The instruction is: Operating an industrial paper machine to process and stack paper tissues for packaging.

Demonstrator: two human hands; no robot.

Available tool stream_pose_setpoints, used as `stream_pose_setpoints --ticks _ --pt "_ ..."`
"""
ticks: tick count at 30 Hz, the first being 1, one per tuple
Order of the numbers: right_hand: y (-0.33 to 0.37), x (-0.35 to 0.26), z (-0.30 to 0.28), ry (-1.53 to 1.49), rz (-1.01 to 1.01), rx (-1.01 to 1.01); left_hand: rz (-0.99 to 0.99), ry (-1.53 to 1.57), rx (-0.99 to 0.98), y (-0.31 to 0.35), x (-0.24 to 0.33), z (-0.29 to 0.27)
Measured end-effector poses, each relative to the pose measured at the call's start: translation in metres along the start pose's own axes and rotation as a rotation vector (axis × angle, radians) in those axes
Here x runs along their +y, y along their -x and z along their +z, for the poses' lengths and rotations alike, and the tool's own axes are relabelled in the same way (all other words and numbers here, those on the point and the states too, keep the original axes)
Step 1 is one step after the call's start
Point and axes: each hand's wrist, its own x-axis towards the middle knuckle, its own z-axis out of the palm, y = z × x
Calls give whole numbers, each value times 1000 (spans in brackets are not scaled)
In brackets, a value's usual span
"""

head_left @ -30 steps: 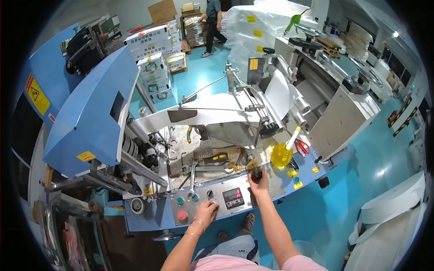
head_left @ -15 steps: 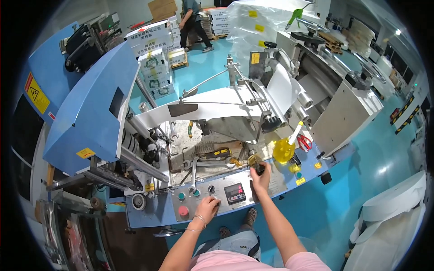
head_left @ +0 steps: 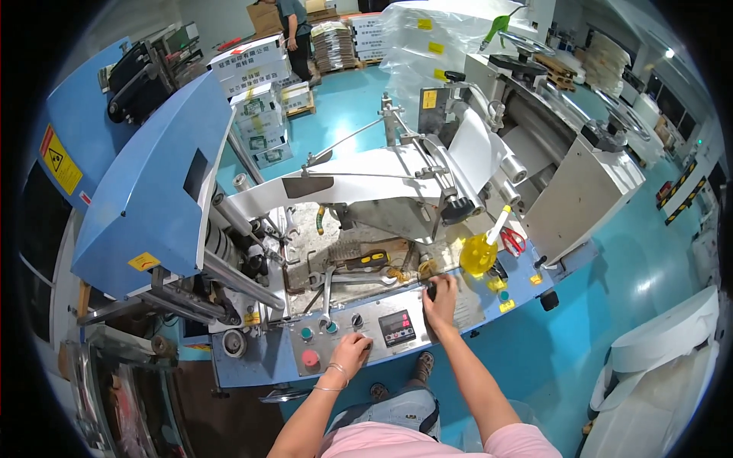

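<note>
A black knob (head_left: 431,291) is gripped by the right hand (head_left: 441,304); the control panel (head_left: 382,330) (grey, near edge) is pressed by the left hand's (head_left: 351,353) curled fingers.

Brushed metal control panel (head_left: 359,336), matt.

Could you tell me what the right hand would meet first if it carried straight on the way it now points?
The right hand grips a black knob and points away from the person. Straight on, it would probably first meet the yellow-and-black tool, though depth is hard to judge.
</note>
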Motion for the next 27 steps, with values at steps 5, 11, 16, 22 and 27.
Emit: stream_pose_setpoints --ticks 5,11,16,22,27 --pt "-8 -23 -1 -127 -1 305 -32 -16 -21 3 0 2" --pt "-7 -8 2 -292 181 35 -17 15 -11 -1 -1 2" --pt "-2 -11 1 -152 -22 100 -31 -7 -8 3 -5 1" --pt "-2 -5 19 -755 684 97 -9 0 3 -1 -3 2" --pt "-7 -12 -10 17 -63 73 -14 7 8 0 -2 0"
